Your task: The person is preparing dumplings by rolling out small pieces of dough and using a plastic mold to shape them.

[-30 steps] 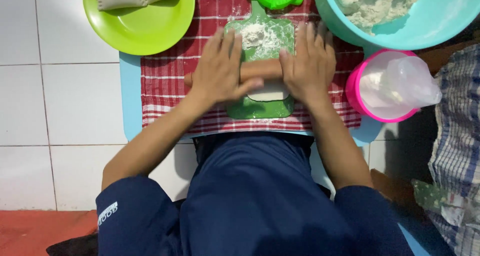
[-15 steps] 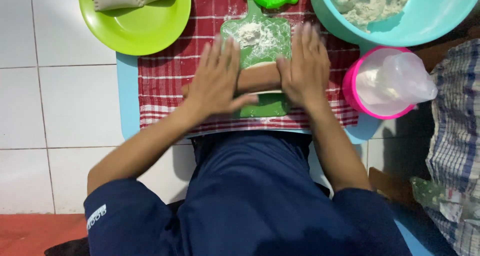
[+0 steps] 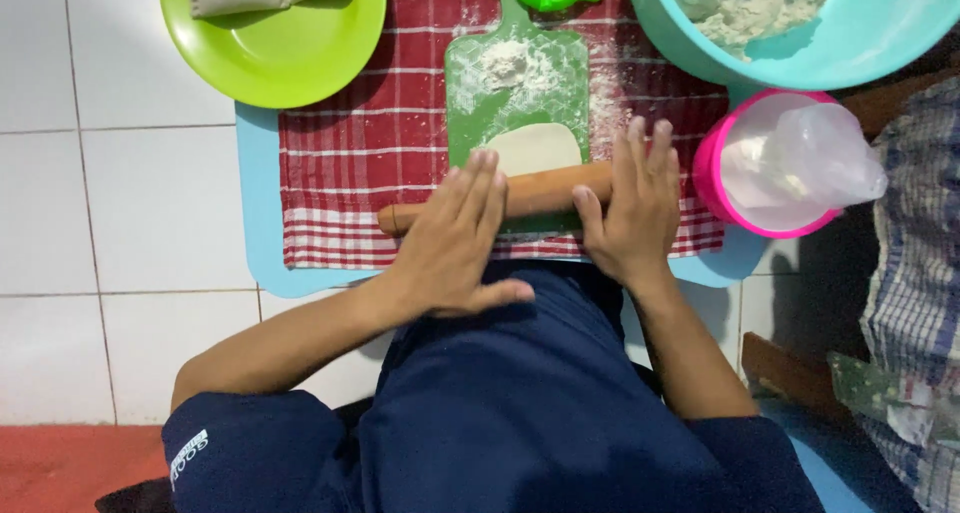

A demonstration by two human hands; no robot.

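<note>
Right now both your hands lie flat and unclenched on the pin [image 3: 500, 201], left hand [image 3: 455, 238] near its left end, right hand [image 3: 632, 208] near the right, palms pressing rather than gripping so it can roll. Dough [image 3: 533, 148] lies on the floured green board [image 3: 470, 98] just beyond the pin, over the checked cloth [image 3: 370, 143], which likely catches stray flour.

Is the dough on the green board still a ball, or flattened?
Flattened: the dough lies as a thin pale sheet on the board, just beyond the rolling pin.
</note>
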